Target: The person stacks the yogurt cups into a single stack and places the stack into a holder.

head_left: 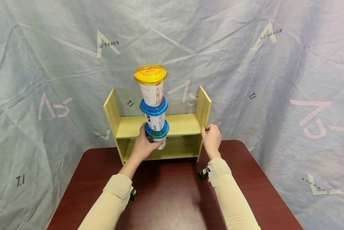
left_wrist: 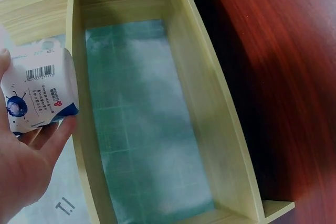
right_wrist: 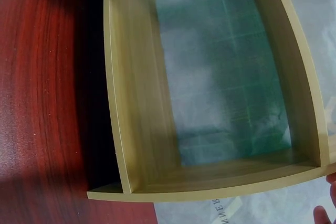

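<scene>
Three lidded paper cups stand stacked in the head view. The top one is a white cup with a yellow lid (head_left: 151, 86), and under it is a cup with a blue lid (head_left: 154, 116). My left hand (head_left: 141, 147) grips the lowest blue-lidded cup (head_left: 156, 132), thumb on the near side, in front of the upper board. In the left wrist view, a barcode and a blueberry drawing show on the lowest cup (left_wrist: 42, 87). My right hand (head_left: 212, 139) is at the right side panel of the wooden shelf (head_left: 160, 156), fingers loosely bent; contact is unclear.
The shelf has an upper board (head_left: 183, 123) between two raised side panels, with an open-fronted compartment below. It stands at the back of a dark red table (head_left: 166, 198). A grey printed curtain (head_left: 223, 64) hangs behind and at both sides.
</scene>
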Demonstrator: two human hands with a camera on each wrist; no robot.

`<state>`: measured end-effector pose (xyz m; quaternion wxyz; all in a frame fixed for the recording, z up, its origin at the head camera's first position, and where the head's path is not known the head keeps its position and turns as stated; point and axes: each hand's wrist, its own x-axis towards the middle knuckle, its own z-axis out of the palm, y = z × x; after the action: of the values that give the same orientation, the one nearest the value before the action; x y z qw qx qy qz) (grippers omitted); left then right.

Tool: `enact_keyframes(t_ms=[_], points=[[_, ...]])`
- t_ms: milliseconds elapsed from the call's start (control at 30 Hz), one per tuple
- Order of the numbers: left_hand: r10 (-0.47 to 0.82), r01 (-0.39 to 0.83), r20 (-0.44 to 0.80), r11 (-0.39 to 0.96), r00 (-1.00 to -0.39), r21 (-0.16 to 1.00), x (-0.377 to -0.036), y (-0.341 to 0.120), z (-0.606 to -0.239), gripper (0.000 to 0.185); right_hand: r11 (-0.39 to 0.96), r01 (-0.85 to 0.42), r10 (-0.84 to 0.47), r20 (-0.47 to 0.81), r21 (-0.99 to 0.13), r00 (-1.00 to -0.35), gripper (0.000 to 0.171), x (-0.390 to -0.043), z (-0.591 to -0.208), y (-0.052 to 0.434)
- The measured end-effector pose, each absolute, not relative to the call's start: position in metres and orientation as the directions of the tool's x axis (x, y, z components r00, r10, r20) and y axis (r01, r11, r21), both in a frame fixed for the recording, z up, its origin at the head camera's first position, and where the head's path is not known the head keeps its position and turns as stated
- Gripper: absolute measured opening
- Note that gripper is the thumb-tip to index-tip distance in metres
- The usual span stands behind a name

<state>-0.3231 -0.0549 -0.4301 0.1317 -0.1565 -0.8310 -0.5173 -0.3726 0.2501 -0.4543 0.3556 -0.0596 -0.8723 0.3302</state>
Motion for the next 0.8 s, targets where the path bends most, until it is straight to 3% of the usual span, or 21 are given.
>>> enact_keyframes(t_ms=[800], points=[[0.146, 0.403, 0.38, 0.446, -0.914, 0.799, -0.332, -0.05, -0.413, 0.104, 0.769, -0.142, 0.337, 0.584, -0.623, -0.739, 0.019, -0.372, -0.458, 0.253]])
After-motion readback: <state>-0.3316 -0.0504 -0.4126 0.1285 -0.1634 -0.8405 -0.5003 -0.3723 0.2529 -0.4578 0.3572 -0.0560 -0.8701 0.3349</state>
